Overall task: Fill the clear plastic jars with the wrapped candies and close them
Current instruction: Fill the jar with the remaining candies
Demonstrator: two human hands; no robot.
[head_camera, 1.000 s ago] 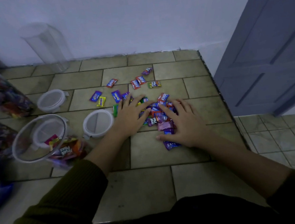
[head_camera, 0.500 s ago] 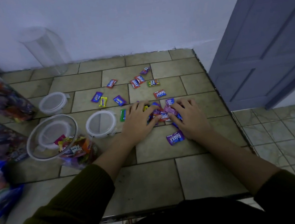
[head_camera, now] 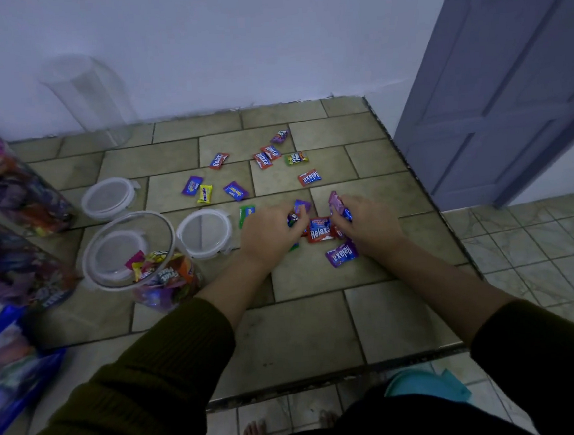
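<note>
Left hand (head_camera: 269, 235) and right hand (head_camera: 370, 226) have curled around candies (head_camera: 335, 202) flanking red candy (head_camera: 319, 231)

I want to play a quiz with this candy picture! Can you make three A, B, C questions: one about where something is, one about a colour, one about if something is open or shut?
1. Where is the red Relaxa candy nearest the person?
A) on a white lid
B) between the left hand and the right hand
C) inside the empty jar

2. What colour is the door?
A) red
B) yellow
C) blue-grey

3. How is the jar beside the left forearm?
A) open, partly filled
B) shut with a lid
C) open and empty

Answers:
1 B, a hand gripping candies flanks each side.
2 C, the door at right looks blue-grey.
3 A, no lid on its rim, candies only at its bottom.
</note>
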